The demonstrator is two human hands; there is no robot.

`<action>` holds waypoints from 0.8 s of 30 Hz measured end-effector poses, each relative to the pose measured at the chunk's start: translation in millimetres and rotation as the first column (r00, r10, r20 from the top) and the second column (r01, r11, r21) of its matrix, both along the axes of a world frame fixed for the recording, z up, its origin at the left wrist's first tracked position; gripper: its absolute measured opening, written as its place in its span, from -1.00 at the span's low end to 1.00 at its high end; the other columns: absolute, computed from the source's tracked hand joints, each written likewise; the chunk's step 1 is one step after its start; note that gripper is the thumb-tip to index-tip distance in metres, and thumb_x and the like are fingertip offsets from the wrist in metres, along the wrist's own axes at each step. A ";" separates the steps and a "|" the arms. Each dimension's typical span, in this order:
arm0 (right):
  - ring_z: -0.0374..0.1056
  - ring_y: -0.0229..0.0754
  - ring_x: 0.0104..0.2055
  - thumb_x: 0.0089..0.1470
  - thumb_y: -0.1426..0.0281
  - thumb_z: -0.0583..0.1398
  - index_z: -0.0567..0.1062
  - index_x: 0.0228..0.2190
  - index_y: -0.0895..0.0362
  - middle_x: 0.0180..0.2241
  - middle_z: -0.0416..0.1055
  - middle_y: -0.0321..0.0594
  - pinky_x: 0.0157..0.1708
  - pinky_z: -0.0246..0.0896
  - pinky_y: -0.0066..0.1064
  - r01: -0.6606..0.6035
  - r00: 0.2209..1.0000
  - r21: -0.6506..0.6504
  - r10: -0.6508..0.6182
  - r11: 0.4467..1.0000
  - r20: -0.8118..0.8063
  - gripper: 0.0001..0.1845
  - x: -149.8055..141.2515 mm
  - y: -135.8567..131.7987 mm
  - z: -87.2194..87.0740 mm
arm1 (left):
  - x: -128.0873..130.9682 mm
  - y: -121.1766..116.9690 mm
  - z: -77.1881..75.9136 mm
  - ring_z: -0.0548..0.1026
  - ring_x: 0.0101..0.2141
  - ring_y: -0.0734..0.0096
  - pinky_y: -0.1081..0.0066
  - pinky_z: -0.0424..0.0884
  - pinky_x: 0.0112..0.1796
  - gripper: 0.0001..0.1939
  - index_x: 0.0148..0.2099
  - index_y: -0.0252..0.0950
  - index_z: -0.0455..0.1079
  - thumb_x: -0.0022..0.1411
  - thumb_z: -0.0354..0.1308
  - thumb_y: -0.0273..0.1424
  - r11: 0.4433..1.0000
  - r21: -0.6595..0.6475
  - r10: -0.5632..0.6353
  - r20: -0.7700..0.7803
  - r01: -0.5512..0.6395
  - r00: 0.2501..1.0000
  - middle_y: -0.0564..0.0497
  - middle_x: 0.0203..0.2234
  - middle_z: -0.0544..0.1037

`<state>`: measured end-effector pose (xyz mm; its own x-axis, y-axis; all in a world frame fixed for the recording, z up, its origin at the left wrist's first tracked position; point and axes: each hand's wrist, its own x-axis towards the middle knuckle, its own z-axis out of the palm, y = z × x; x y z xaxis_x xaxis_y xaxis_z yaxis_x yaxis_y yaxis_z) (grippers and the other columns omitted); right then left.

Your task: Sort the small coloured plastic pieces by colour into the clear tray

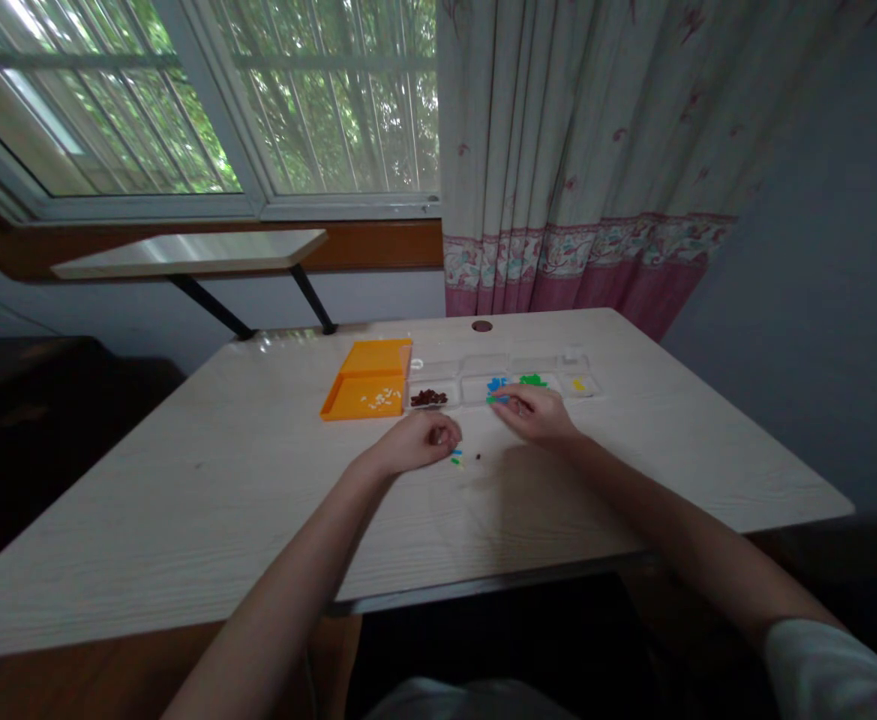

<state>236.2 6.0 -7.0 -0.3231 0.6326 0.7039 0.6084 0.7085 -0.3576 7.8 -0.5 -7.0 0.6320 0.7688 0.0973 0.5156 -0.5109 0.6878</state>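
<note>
My left hand (pixel 417 442) rests on the table with its fingers curled closed; whether anything is inside them is hidden. Just by its fingertips lie a small blue strip (pixel 457 452), a small green strip (pixel 456 462) and a tiny dark bead (pixel 478 457). Over the clear compartment box (pixel 474 400), my right hand (pixel 535 412) pinches a small green piece (pixel 491 400) between thumb and fingertips. Blue pieces (pixel 496 383) lie in the compartment under those fingers. Beside them are green pieces (pixel 532 380), and farther right a few yellow pieces (pixel 578 384).
An open orange box (pixel 367 357) holding white pieces (pixel 382 399) stands at the left. Dark brown beads (pixel 429 398) fill another clear compartment next to it. A raised shelf (pixel 198 250) on black legs is at the table's back left, below the window.
</note>
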 end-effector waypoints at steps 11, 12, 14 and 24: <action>0.20 -0.37 -0.61 0.01 0.27 0.15 0.52 -0.36 0.14 -0.61 0.37 -0.31 -0.53 0.12 -0.53 0.096 0.993 0.098 -0.089 0.991 -0.073 -0.78 17.6 5.9 7.4 | -4.5 0.6 0.8 0.32 -0.54 0.55 0.57 0.19 -0.49 -0.82 -0.35 -0.34 0.47 -0.03 0.07 -0.51 0.996 0.070 -0.047 -0.131 0.057 0.990 0.04 -0.56 0.46; 0.20 -0.37 -0.61 0.02 0.28 0.15 0.52 -0.36 0.14 -0.60 0.38 -0.31 -0.53 0.12 -0.53 0.090 0.994 0.104 -0.083 0.991 -0.071 -0.78 17.0 5.7 7.5 | -4.1 0.4 1.6 0.32 -0.54 0.54 0.56 0.20 -0.48 -0.81 -0.35 -0.34 0.47 -0.04 0.07 -0.52 0.995 0.078 -0.054 -0.133 0.065 0.990 0.03 -0.55 0.46; 0.21 -0.37 -0.61 0.02 0.28 0.15 0.52 -0.36 0.14 -0.60 0.38 -0.31 -0.53 0.12 -0.53 0.083 0.995 0.105 -0.077 0.991 -0.065 -0.78 16.0 5.2 7.7 | -3.6 0.0 3.2 0.33 -0.52 0.53 0.56 0.21 -0.47 -0.81 -0.36 -0.34 0.47 -0.05 0.07 -0.54 0.993 0.092 -0.067 -0.136 0.080 0.988 0.02 -0.53 0.48; 0.25 -0.32 -0.51 0.05 0.25 0.10 0.51 -0.30 0.13 -0.50 0.42 -0.26 -0.45 0.10 -0.51 0.177 0.981 -0.053 -0.172 0.983 0.087 -0.73 38.0 17.4 13.9 | -3.5 -0.7 2.4 0.33 -0.53 0.54 0.57 0.20 -0.48 -0.81 -0.34 -0.35 0.47 -0.03 0.07 -0.52 0.987 0.138 -0.062 -0.177 0.087 0.982 0.03 -0.54 0.46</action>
